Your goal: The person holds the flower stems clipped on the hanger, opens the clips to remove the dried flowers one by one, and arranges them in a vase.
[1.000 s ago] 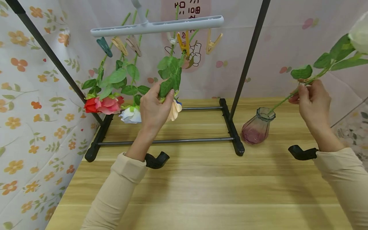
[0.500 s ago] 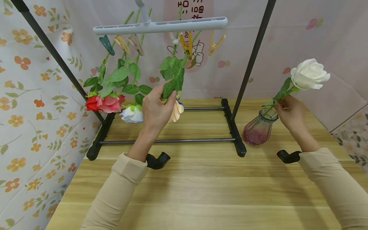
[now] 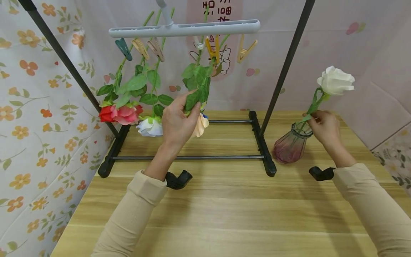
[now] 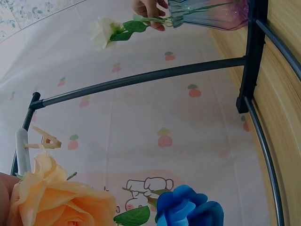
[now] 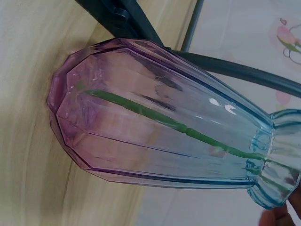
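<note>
The white rose (image 3: 336, 80) stands in the glass vase (image 3: 290, 147) toward the right of the table (image 3: 231, 214), its long axis leaning up and rightward, the stem (image 5: 141, 111) reaching low inside. The right hand (image 3: 324, 126), much the nearer, has its grip pinching that stem just above the rim. Well left, the left hand's grip (image 3: 178, 121) holds green leaves (image 3: 200, 89) above the peach rose (image 3: 201, 126).
</note>
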The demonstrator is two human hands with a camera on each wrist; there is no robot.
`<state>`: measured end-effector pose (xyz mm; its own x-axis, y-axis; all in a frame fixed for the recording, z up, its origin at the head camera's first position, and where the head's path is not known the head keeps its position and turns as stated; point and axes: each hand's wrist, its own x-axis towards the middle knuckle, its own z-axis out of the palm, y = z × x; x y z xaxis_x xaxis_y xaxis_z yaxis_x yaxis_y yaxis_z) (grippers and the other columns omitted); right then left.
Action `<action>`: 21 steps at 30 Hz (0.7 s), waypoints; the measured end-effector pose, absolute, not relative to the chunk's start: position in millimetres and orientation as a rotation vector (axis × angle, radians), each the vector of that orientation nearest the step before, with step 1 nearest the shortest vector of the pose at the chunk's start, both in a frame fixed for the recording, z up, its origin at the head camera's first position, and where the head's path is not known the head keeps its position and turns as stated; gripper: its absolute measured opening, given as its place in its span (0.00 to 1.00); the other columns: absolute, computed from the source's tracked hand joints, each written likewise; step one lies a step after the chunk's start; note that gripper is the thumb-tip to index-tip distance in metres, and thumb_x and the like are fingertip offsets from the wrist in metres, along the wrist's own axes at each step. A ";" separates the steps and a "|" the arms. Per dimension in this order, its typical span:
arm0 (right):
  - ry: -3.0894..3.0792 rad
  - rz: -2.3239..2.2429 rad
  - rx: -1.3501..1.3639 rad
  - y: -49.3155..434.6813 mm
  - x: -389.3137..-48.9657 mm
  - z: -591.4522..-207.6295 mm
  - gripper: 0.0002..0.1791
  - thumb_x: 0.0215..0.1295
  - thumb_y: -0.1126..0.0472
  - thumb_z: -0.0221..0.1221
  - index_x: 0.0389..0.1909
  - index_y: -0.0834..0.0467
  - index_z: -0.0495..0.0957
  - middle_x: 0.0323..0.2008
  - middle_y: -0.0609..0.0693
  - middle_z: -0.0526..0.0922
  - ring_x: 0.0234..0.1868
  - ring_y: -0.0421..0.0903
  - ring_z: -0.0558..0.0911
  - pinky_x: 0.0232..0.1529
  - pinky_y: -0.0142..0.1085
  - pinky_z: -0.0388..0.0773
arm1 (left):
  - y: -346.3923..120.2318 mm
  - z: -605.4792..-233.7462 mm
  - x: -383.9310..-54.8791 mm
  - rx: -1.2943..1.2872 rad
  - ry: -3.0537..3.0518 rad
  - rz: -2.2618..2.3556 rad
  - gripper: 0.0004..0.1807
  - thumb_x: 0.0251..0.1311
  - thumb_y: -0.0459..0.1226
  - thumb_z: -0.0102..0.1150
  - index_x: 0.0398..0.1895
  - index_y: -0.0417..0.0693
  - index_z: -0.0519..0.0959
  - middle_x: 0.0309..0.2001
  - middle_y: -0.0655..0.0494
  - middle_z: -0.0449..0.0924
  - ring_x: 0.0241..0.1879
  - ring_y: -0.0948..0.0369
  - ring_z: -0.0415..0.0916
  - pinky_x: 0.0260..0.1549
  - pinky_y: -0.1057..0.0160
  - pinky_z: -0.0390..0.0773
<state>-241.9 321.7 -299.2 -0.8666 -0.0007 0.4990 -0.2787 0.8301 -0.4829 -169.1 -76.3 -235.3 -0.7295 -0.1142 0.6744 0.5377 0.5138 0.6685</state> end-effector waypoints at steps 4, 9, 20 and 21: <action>-2.644 0.834 0.199 324.1 -242.2 -300.5 0.23 0.75 0.56 0.48 0.51 0.73 0.79 0.48 0.77 0.77 0.36 0.45 0.77 0.28 0.26 0.61 | -76.6 -235.6 -168.2 -0.346 -2.077 -1.231 0.15 0.64 0.33 0.59 0.53 0.39 0.82 0.49 0.42 0.85 0.45 0.51 0.86 0.41 0.52 0.83; -2.730 0.909 0.178 327.4 -239.7 -304.0 0.26 0.78 0.55 0.41 0.58 0.73 0.74 0.57 0.79 0.70 0.50 0.69 0.71 0.34 0.37 0.63 | -77.0 -236.9 -167.5 -0.346 -2.090 -1.222 0.15 0.64 0.33 0.59 0.53 0.40 0.82 0.50 0.43 0.85 0.46 0.51 0.85 0.42 0.52 0.83; -2.363 0.964 0.112 324.6 -228.0 -293.9 0.16 0.68 0.69 0.49 0.50 0.73 0.79 0.28 0.21 0.68 0.30 0.17 0.65 0.32 0.11 0.60 | -76.6 -235.4 -168.2 -0.366 -2.074 -1.227 0.15 0.64 0.33 0.58 0.53 0.39 0.82 0.49 0.43 0.85 0.45 0.52 0.86 0.41 0.53 0.83; -2.326 0.993 0.088 321.7 -226.9 -291.2 0.17 0.68 0.68 0.50 0.53 0.71 0.79 0.29 0.17 0.66 0.31 0.16 0.66 0.33 0.10 0.62 | -76.6 -235.4 -168.3 -0.366 -2.074 -1.226 0.15 0.64 0.33 0.58 0.53 0.38 0.82 0.49 0.42 0.85 0.45 0.51 0.85 0.41 0.53 0.83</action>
<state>-226.9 321.7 -291.2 -0.8172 0.1668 0.5517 -0.2831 0.7176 -0.6363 -168.3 -76.6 -235.4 -0.7217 -0.1007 0.6848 0.5515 0.5143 0.6568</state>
